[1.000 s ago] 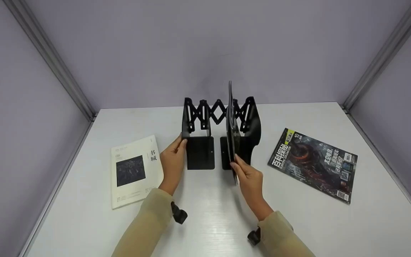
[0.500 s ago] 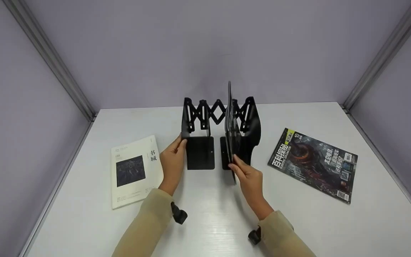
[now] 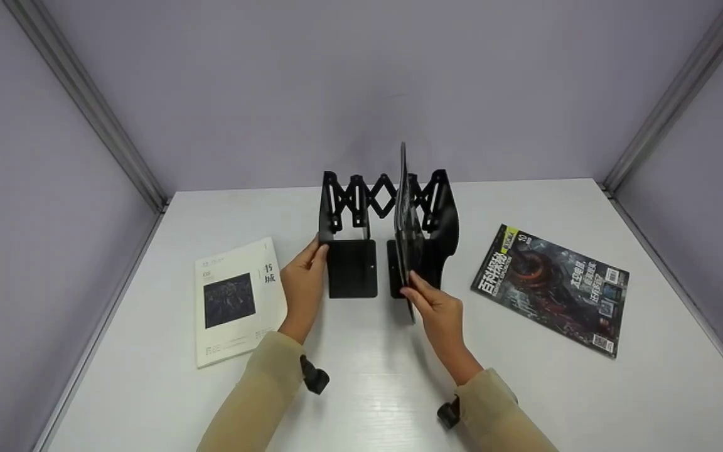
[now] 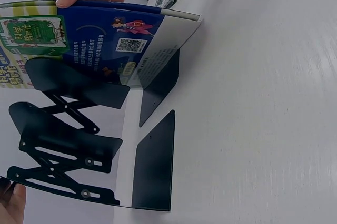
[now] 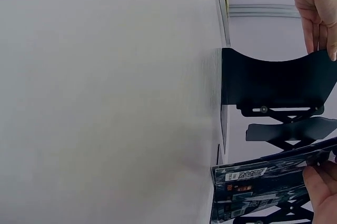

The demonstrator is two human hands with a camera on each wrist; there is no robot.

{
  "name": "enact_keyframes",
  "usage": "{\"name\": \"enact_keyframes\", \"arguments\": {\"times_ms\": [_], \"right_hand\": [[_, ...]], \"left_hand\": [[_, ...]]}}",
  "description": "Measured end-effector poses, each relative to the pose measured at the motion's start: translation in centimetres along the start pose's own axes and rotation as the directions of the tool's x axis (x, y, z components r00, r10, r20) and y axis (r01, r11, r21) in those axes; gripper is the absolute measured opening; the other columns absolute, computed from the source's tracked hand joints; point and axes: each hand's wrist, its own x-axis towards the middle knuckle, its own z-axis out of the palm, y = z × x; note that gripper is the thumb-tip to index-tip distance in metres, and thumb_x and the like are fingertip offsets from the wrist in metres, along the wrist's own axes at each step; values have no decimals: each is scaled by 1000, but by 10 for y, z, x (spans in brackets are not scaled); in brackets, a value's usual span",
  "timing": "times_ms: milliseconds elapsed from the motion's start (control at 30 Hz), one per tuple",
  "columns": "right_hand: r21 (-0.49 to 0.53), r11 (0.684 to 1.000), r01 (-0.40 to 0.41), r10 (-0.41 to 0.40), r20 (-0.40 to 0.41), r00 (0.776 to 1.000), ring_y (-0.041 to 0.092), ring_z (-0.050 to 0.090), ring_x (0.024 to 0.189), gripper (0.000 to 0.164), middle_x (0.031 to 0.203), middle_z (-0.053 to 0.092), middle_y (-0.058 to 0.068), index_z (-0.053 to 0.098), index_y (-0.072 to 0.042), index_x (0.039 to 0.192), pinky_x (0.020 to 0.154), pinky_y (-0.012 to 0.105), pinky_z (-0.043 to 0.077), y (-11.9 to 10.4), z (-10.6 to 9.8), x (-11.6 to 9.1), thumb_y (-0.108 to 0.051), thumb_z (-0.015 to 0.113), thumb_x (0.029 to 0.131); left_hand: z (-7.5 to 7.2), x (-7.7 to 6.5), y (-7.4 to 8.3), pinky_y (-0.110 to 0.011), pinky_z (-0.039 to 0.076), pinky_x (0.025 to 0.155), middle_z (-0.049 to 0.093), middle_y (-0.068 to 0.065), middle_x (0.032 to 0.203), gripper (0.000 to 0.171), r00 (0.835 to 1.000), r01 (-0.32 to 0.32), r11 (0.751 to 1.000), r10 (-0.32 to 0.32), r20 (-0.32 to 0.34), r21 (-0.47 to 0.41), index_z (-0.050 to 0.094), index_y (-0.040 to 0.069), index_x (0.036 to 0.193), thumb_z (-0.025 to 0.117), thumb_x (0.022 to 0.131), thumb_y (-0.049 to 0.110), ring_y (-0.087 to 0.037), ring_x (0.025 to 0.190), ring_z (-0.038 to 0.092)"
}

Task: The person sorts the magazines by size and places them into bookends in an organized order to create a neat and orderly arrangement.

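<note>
A black expandable bookend (image 3: 352, 270) with a scissor lattice at its back stands on the white table. My left hand (image 3: 304, 282) pinches the front edge of its left end panel, fingers on the outer side. My right hand (image 3: 440, 314) grips a thin magazine (image 3: 407, 232) by its near edge. The magazine stands upright inside the bookend, close to the right end panel. In the left wrist view its blue cover (image 4: 105, 34) faces the camera; in the right wrist view a dark cover (image 5: 258, 187) shows. I cannot tell whether it is one magazine or two.
On the table's left lies a cream book (image 3: 236, 301), partly behind my left wrist. A dark magazine (image 3: 553, 289) lies flat at the right. Grey-lilac walls (image 3: 261, 94) close off the back and both sides.
My right hand and the magazine have shifted slightly left, and a little more of its right-hand cover shows. My left hand and the bookend stay in place.
</note>
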Motion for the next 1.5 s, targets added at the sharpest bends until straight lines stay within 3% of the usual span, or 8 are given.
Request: {"name": "enact_keyframes", "arguments": {"times_ms": [533,800,1000,1200,1300,1500], "right_hand": [[21,1000,-20,20,33,999,25,71,106,38,117,72,10,73,-8,118,83,8,52,0,-6,-1,-17,80,83],[30,999,-17,17,17,1000,17,72,102,38,115,73,11,74,-8,117,79,10,54,2,-6,-1,-18,82,81],[33,999,6,-6,-5,1000,10,72,97,38,113,73,13,74,-5,116,76,9,54,4,-7,-1,-13,82,79],[27,999,25,-25,-3,1000,14,73,97,39,113,73,14,73,-4,116,77,9,54,4,-8,0,-12,82,79],[37,999,17,-17,6,1000,10,72,97,40,115,73,13,73,-5,117,77,10,54,3,-10,-1,-14,82,79],[60,998,-23,22,19,1000,-3,69,93,42,114,73,14,72,-6,118,73,9,54,0,-19,-1,-14,83,79]], "left_hand": [[-2,-1,-2,-18,54,76,70,-13,122,31,1000,-3,1000,3,5,-3,67,5,125,67,95,14,-22,106,71],[-1,-2,0,-18,55,77,71,-13,121,30,1000,-17,1000,16,2,11,69,5,124,67,96,14,-23,104,72],[-1,-1,-1,-29,59,84,71,-12,121,29,1000,-17,1000,17,-4,25,69,6,124,67,95,15,-22,108,71],[-1,0,-2,-35,59,86,71,-11,122,30,1000,-16,1000,16,6,26,68,5,124,67,96,17,-20,109,70],[-1,0,-2,-33,59,86,70,-10,123,31,1000,-15,1000,15,12,27,68,5,125,66,97,18,-20,110,70],[-1,0,-2,-24,55,75,70,-13,122,31,999,-40,999,40,1,19,68,4,124,67,95,15,-23,105,72]]}}
